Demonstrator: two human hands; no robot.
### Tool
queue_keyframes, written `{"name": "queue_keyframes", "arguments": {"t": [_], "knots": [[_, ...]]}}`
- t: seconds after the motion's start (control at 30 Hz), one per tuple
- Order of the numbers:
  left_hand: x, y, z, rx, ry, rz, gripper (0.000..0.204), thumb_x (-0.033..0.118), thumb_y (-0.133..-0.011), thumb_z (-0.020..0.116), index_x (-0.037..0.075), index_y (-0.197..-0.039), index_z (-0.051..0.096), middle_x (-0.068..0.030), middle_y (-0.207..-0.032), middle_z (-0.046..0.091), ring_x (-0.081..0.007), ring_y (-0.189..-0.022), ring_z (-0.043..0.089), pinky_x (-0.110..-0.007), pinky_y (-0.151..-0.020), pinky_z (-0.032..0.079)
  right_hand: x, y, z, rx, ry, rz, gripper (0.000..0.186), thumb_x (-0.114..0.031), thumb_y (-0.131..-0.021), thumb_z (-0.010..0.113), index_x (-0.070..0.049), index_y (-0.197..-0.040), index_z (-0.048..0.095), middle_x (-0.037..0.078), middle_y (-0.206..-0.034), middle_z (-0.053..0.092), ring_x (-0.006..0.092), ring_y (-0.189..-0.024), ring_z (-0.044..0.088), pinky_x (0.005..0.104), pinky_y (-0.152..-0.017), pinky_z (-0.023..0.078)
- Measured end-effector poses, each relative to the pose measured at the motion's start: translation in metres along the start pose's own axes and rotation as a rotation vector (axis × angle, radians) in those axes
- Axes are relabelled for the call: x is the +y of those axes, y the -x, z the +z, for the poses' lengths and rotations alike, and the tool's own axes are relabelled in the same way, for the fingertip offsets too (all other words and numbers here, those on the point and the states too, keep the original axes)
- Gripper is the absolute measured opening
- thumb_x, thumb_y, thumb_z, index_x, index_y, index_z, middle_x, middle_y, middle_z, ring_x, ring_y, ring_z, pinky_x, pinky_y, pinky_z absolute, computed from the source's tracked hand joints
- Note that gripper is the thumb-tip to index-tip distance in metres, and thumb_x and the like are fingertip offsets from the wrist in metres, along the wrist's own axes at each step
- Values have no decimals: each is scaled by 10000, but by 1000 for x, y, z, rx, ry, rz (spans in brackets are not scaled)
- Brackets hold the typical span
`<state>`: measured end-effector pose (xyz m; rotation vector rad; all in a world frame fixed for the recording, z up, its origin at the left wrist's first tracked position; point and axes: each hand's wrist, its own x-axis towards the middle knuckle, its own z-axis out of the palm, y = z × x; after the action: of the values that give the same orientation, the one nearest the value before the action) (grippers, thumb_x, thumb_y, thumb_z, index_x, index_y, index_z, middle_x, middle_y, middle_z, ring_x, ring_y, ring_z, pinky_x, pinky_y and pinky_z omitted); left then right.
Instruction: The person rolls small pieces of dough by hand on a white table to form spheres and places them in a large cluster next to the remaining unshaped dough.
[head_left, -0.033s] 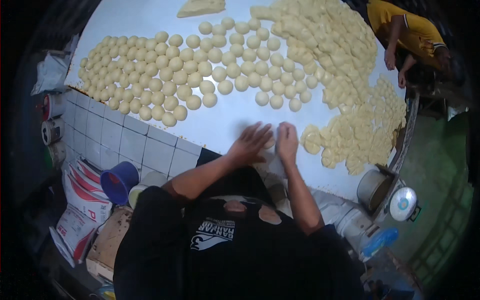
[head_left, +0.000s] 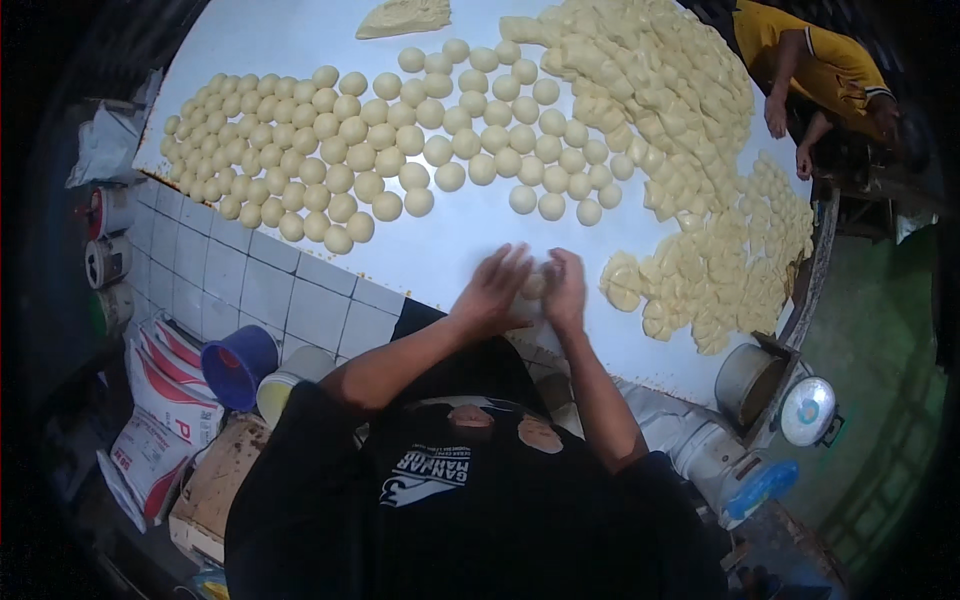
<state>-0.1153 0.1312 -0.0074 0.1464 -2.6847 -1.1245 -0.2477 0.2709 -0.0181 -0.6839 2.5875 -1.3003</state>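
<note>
A small piece of pale yellow dough (head_left: 533, 287) is between my two hands near the front edge of the white tabletop. My left hand (head_left: 490, 292) reaches in from the left, its fingers stretched out beside the dough and smeared by motion. On the other side my right hand (head_left: 566, 286) is curled against the dough, and its palm side is hidden. Rows of smooth round dough balls (head_left: 389, 160) cover the table ahead and to the left. Just right of my right hand lie flattened, irregular dough pieces (head_left: 690, 280), with a large heap of cut dough (head_left: 650, 70) behind them.
A dough slab (head_left: 403, 17) lies at the far edge. At the far right stands a person in a yellow shirt (head_left: 815, 60). A metal pot (head_left: 745, 383) sits by the right corner. Below left are a purple bucket (head_left: 238, 366), sacks (head_left: 165, 430) and a cardboard box (head_left: 220, 480).
My left hand's fingers have drawn slightly left, and my right hand has shifted a little. More of the dough piece shows between them. The dough on the table lies as before.
</note>
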Motion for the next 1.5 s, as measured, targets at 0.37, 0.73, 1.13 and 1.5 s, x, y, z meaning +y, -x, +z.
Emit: {"name": "queue_keyframes", "arguments": {"t": [0.37, 0.73, 1.13, 1.5], "knots": [[14, 85, -42, 52, -26, -228, 588, 73, -961, 765, 4, -1502, 545, -251, -1491, 591, -456, -1396, 552, -520, -1168, 460, 3, 22, 26, -124, 265, -323, 290, -325, -871, 841, -108, -991, 691, 112, -1112, 646, 321, -1128, 602, 477, -949, 487], [20, 87, -63, -15, 45, -248, 483, 121, -1006, 726, 39, -1463, 592, -222, -1445, 621, -444, -1348, 592, -491, -1129, 500, 20, 53, 3, -27, 258, -471, 348, -160, -925, 778, -46, -1243, 694, 161, -1289, 677, 349, -1185, 630, 524, -1041, 497], [-67, 42, -50, -11, 171, -184, 408, 109, -965, 721, 22, -1357, 644, -205, -1339, 651, -431, -1232, 629, -498, -1070, 533, -113, -71, 27, -250, 253, -360, 479, -220, -866, 871, -39, -1275, 699, 214, -1414, 655, 453, -1273, 613, 526, -1076, 500], [-28, -19, -30, -97, 252, -71, 412, 116, -972, 740, 57, -1363, 627, -207, -1334, 651, -396, -1142, 698, -473, -979, 590, 2, 102, -84, -294, 370, -86, 170, -140, -915, 786, -40, -1026, 706, 159, -1052, 689, 393, -937, 672, 489, -843, 551]]}}
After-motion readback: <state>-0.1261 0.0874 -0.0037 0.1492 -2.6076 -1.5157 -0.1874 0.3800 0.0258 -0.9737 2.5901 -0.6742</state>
